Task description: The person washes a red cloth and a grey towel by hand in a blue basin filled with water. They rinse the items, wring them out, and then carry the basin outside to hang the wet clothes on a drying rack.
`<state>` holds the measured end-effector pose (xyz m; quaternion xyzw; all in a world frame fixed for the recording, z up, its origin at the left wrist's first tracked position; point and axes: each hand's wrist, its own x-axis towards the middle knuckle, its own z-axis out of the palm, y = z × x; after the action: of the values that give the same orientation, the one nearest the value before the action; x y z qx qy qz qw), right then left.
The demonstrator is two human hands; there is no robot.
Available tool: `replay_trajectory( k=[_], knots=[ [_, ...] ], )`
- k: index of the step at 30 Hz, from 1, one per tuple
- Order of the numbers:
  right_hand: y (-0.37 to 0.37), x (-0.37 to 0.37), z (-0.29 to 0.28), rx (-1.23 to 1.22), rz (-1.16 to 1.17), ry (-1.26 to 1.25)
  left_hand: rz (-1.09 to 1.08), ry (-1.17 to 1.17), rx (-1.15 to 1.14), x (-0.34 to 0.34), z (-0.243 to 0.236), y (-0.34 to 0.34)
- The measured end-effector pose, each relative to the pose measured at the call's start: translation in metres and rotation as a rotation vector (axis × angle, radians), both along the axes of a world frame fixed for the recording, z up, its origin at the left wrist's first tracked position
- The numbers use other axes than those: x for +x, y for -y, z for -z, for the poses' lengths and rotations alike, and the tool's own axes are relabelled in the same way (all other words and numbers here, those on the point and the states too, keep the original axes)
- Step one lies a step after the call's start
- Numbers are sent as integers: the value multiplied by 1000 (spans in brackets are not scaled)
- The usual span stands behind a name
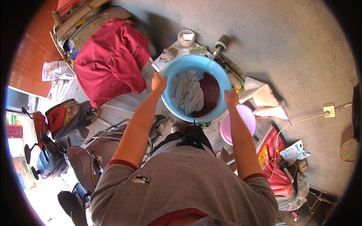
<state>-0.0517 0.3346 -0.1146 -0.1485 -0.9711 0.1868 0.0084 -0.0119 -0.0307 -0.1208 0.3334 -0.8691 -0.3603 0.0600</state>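
A light blue basin point(171, 69) is held between my two hands beneath a tap point(221, 43) with a thin stream of water running into it. Inside lie a grey textured cloth point(186, 92) and a dark red cloth point(209, 94), both looking wet. My left hand point(159, 82) is closed on the basin's left rim. On the right rim, my right hand point(231, 98) grips with its fingers partly hidden by the wall of the basin.
A red garment point(113, 60) drapes over something at the left. Below my right forearm sits a pink basin point(248, 117). A white tub point(186, 38) stands behind the blue basin. Motor scooters point(83, 162) are parked at left. A cable runs to a wall socket point(329, 111).
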Motion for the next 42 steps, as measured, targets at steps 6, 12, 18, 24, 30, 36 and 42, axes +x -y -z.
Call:
replay_trajectory(
  k=[6,12,18,24,30,36,42],
  knots=[
    [1,2,-4,-3,-1,8,5,2,-5,0,-1,-1],
    [-1,1,-1,3,1,6,6,-4,6,0,4,1],
    [1,2,-4,3,4,10,-10,-4,18,0,1,0],
    [0,1,-2,0,-2,8,1,16,5,0,-1,-1],
    [0,1,-4,-3,-5,21,1,5,5,-1,1,0],
    [-1,1,-4,1,-3,35,3,6,10,-1,1,0],
    [-1,0,-1,10,-20,6,2,15,-5,-1,4,1]
  ],
)
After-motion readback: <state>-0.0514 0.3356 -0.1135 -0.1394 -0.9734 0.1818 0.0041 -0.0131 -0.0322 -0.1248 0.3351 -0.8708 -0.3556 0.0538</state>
